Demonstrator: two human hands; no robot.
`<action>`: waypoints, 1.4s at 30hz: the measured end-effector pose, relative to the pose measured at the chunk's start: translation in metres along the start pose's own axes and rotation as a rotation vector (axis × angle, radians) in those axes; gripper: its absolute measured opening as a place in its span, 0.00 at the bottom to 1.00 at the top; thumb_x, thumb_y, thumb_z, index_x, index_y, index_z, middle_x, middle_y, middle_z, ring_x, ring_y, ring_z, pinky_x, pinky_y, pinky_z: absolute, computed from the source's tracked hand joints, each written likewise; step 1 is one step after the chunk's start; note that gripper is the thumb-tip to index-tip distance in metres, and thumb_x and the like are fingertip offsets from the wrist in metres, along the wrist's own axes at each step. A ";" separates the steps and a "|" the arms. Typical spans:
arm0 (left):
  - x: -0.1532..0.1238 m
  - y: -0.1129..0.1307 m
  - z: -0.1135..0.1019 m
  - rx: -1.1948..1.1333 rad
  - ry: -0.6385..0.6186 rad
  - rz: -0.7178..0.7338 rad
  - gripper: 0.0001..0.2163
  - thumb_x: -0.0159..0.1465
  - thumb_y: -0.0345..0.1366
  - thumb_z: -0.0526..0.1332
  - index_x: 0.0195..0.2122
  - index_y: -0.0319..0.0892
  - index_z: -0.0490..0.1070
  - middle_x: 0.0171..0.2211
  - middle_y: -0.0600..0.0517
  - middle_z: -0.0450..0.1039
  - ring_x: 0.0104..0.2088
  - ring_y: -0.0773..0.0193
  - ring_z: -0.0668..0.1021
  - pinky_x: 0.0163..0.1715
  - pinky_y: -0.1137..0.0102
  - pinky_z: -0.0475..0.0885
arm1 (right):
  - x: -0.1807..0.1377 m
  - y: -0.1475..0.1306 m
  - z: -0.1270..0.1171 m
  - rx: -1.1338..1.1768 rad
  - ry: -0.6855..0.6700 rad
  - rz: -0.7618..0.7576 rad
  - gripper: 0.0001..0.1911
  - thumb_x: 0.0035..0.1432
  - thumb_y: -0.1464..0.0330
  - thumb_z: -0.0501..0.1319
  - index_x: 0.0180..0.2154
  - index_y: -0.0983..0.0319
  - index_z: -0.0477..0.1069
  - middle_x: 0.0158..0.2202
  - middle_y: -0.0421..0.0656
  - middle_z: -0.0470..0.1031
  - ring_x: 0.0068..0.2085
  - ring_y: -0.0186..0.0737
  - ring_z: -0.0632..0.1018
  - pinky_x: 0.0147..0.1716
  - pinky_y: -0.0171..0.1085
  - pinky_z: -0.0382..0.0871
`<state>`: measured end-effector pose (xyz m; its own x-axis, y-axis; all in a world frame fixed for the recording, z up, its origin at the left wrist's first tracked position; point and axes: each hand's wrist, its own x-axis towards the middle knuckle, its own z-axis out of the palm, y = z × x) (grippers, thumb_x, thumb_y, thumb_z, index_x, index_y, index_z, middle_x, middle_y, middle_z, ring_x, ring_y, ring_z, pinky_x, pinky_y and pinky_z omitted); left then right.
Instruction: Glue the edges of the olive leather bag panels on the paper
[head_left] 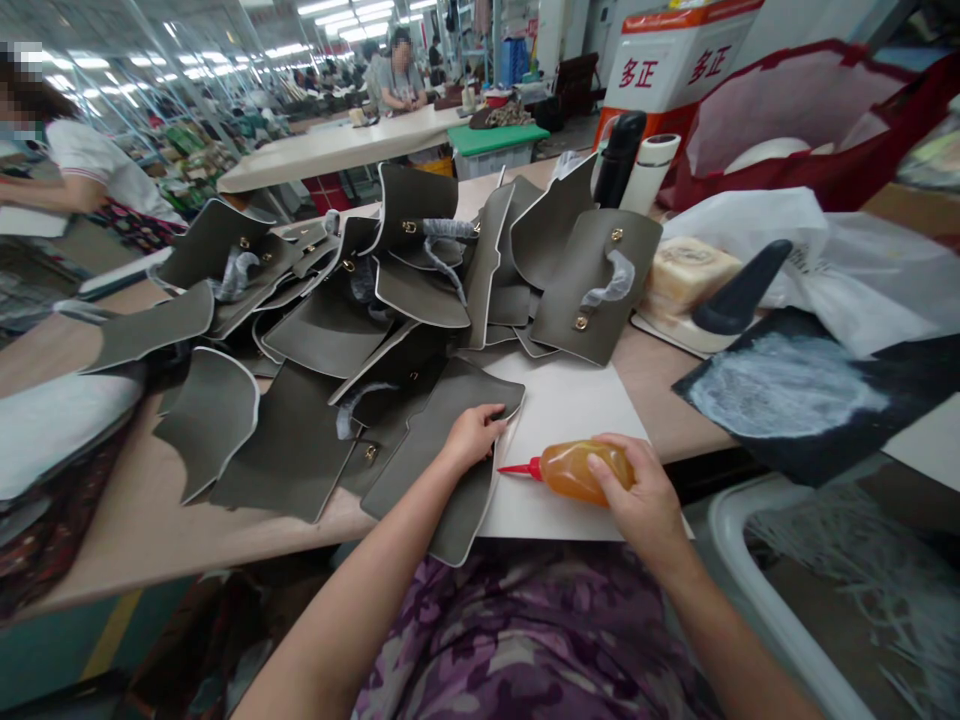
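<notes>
My right hand [637,490] is wrapped round a squeeze bottle [574,472] of amber liquid, probably glue. The bottle lies nearly level, its thin red nozzle pointing left at the pale edge of a grey-brown leather-like panel [439,455]. My left hand [476,435] grips that panel by its upper right edge, thumb and fingers closed on it. Part of the panel is hidden under my left forearm, and its near end hangs past the table edge. Beneath the bottle lies a white sheet [577,400].
Several similar panels, some with gold fittings and wrapped handles [611,280], are heaped across the table. At right are a yellowish block [690,270], a dark-handled tool [742,290], a smeared black cloth [795,385] and a bin [739,540] of scraps. Other people work farther off.
</notes>
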<state>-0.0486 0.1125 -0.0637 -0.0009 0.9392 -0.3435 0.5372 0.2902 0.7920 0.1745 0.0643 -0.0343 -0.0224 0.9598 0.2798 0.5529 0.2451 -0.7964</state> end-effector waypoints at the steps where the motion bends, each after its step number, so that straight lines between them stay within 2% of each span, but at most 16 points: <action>1: 0.000 0.000 0.000 0.001 0.002 0.004 0.18 0.60 0.36 0.55 0.52 0.42 0.63 0.23 0.56 0.67 0.13 0.75 0.64 0.13 0.77 0.61 | -0.002 0.000 0.000 0.009 -0.006 0.013 0.11 0.55 0.62 0.54 0.39 0.59 0.66 0.39 0.44 0.67 0.42 0.43 0.69 0.44 0.43 0.62; 29: 0.003 -0.009 0.005 0.031 0.050 0.057 0.18 0.60 0.36 0.54 0.52 0.43 0.63 0.24 0.56 0.68 0.14 0.75 0.66 0.16 0.77 0.63 | -0.036 -0.005 -0.001 0.224 -0.207 0.347 0.15 0.50 0.57 0.55 0.37 0.60 0.66 0.38 0.43 0.70 0.41 0.44 0.70 0.45 0.42 0.61; 34: 0.003 -0.010 0.005 0.023 0.050 0.060 0.18 0.60 0.37 0.54 0.52 0.44 0.63 0.25 0.56 0.67 0.14 0.76 0.66 0.15 0.78 0.63 | -0.033 -0.004 -0.003 0.264 -0.252 0.392 0.15 0.50 0.57 0.56 0.37 0.60 0.66 0.37 0.42 0.71 0.39 0.43 0.71 0.40 0.39 0.64; 37: 0.002 -0.008 0.005 0.022 0.048 0.051 0.18 0.60 0.36 0.54 0.52 0.44 0.63 0.24 0.56 0.67 0.14 0.76 0.65 0.15 0.79 0.62 | -0.025 0.000 -0.003 0.256 -0.195 0.376 0.15 0.50 0.58 0.56 0.37 0.60 0.66 0.36 0.43 0.70 0.39 0.43 0.71 0.39 0.40 0.64; 42: 0.001 -0.005 0.003 0.017 0.036 0.031 0.18 0.60 0.36 0.54 0.53 0.43 0.63 0.25 0.55 0.68 0.14 0.76 0.65 0.14 0.78 0.62 | -0.008 0.013 0.002 0.144 -0.037 0.275 0.15 0.51 0.59 0.56 0.38 0.60 0.66 0.37 0.43 0.69 0.39 0.44 0.70 0.42 0.43 0.62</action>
<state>-0.0482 0.1119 -0.0697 -0.0142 0.9538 -0.3002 0.5518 0.2578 0.7931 0.1802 0.0601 -0.0475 0.0803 0.9964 0.0257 0.4190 -0.0104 -0.9079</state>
